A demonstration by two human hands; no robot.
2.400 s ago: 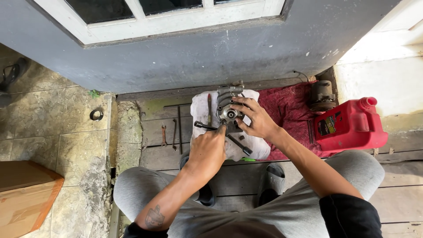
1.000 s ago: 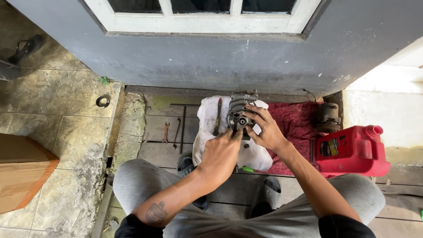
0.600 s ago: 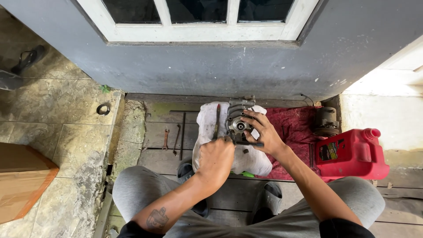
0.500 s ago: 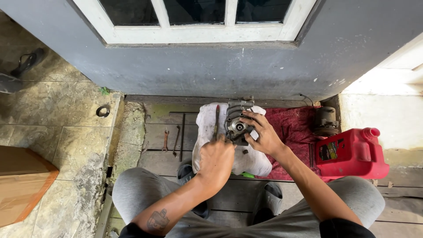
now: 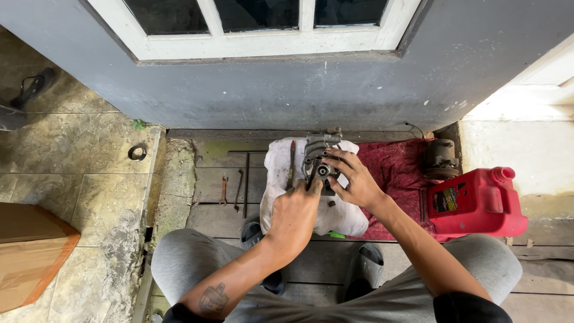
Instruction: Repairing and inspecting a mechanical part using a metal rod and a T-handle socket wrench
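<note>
On the white cloth (image 5: 281, 179) sits a grey finned metal engine part (image 5: 321, 160), long axis running toward the door; the left hand (image 5: 294, 214) pinches its round hub, right hand (image 5: 357, 179) grips its side.

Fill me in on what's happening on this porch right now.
A seated person works on a grey metal engine part that rests on a white cloth on the wooden boards. The right hand steadies the part while the left hand reaches its fingers to the part's round centre. A red cloth and a red jug lie to the right, with small wrenches to the left.
</note>
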